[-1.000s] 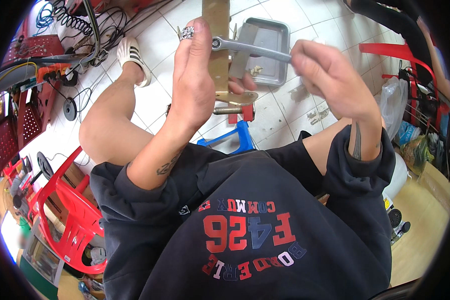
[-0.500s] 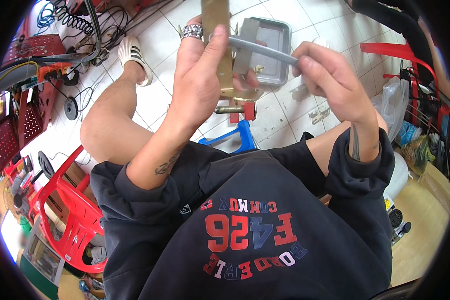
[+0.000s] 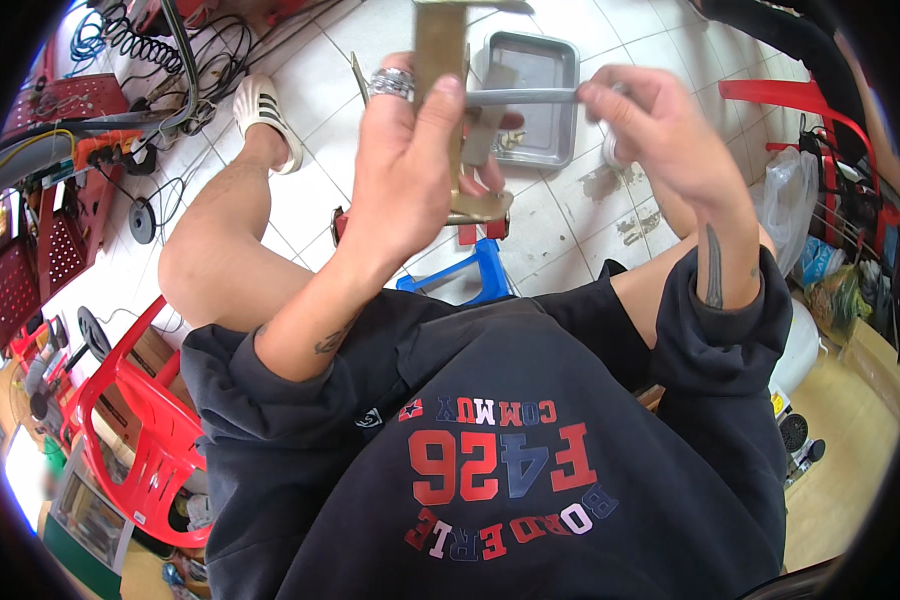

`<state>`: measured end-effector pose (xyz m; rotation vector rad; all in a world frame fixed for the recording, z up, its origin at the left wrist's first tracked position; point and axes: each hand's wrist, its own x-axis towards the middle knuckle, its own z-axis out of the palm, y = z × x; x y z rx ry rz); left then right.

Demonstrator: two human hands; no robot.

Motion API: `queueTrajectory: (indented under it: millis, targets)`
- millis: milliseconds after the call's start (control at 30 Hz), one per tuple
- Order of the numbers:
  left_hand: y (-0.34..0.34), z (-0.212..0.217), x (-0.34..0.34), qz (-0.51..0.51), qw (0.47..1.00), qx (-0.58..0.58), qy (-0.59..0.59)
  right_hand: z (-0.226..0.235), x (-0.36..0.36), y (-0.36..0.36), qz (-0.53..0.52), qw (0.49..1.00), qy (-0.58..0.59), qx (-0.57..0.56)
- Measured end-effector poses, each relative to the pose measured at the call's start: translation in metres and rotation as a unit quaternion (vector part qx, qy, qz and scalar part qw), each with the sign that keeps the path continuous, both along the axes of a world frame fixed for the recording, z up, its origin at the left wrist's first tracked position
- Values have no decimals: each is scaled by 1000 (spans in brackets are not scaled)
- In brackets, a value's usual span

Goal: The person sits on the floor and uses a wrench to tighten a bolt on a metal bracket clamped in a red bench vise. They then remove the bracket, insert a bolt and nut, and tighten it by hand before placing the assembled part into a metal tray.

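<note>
My left hand (image 3: 405,165), with a silver ring on one finger, is closed round an upright brass-coloured metal piece (image 3: 440,45) with flanged ends. Its fingertips show past the right edge of the piece, near a flat silvery plate (image 3: 483,135). A thin grey strip (image 3: 525,97) runs level from beside my left thumb to my right hand (image 3: 665,130). The thumb and fingers of that hand pinch the strip's right end. What the strip's left end rests on is hard to make out. Part of a red clamp (image 3: 468,233) shows below the brass piece.
A grey metal tray (image 3: 548,70) with small brass-coloured bits lies beyond my hands on the tiled floor. A blue plastic frame (image 3: 488,272) is between my legs. Red plastic chairs (image 3: 135,430) stand left and right. Cables (image 3: 235,60) lie at the far left.
The brass piece has come lower and slightly right, showing its far flange. The grey strip has turned from slanting to level, and my right hand has shifted a little up, still pinching it.
</note>
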<state>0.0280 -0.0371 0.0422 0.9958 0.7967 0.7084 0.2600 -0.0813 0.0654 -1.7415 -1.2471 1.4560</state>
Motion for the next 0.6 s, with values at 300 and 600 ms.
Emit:
queueTrajectory:
  millis: [300,600]
  targets:
    - [-8,0,9,-39,998,-21,-38,15,9,1,-101,990,-13,102]
    - [6,6,-1,48,997,0,-68,6,-32,-15,-149,976,122,105]
